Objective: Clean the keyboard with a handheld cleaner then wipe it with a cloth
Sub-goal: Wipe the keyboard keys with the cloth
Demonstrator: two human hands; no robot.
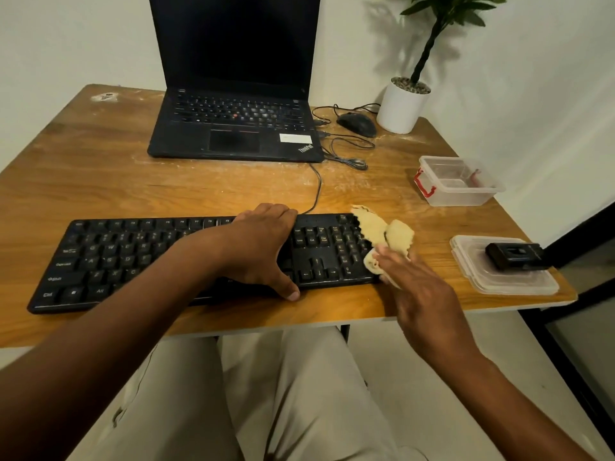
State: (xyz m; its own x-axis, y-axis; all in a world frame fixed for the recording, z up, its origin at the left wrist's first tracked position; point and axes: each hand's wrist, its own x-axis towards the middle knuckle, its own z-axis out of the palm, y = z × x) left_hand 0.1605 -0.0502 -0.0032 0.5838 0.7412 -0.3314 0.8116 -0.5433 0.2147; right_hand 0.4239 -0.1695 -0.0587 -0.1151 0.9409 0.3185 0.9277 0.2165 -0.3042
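Keyboard (186,261) lies flat near the front edge of the table (109,181), long axis left-right across the view, slightly skewed so its right end sits a bit farther from the person than the left; the key legends read upright from the person's side, with the Ctrl/Shift column at the left end and the arrow keys and numpad at the right. It's a black full-size unit with white legends, and its grey cable leaves the back edge and runs up toward the laptop (236,124). Left hand (263,247) rests on the keyboard right of centre: fingers curled over the back edge, thumb down at the front edge, gripping the body. Right hand (419,287) is at the keyboard's right end, fingers pinching a pale yellow cloth (382,234) that is crumpled and lies over the numpad's top right corner and right edge. Handheld cleaner (514,256), a small black block, sits on a clear plastic lid (499,277) near the table's right front corner, well apart from the keyboard. Open clear container (459,181) with red clips sits behind that. Black mouse (356,124) and a white plant pot (401,106) are at the back right, beside the laptop. Whitish dusty smears show on the table around the laptop.
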